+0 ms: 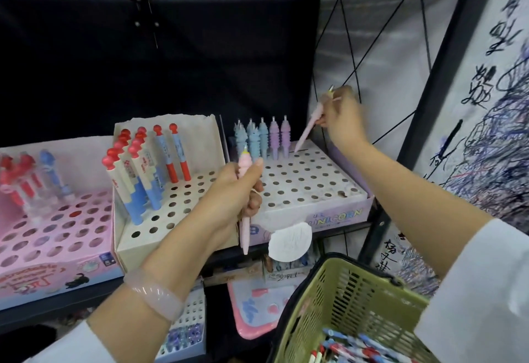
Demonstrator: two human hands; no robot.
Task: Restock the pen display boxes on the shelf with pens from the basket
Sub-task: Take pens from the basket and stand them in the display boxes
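Restock partway. Unicorn box (pixel 309 179): five blue and purple pens (pixel 262 139) along its 12 o'clock row, most holes empty. Right hand (pixel 342 122) pinches a pink pen (pixel 307 130), tilted, tip at a back-row hole at 1 o'clock. Left hand (pixel 237 190) grips a second pink pen (pixel 245 205), upright. Basket (pixel 343 299) at 5 o'clock holds more pens. Middle box (pixel 171 190) and pink box (pixel 54 228) part-filled. Dark metal shelf (pixel 369 236); scribbled paper (pixel 492 105) at 3 o'clock.
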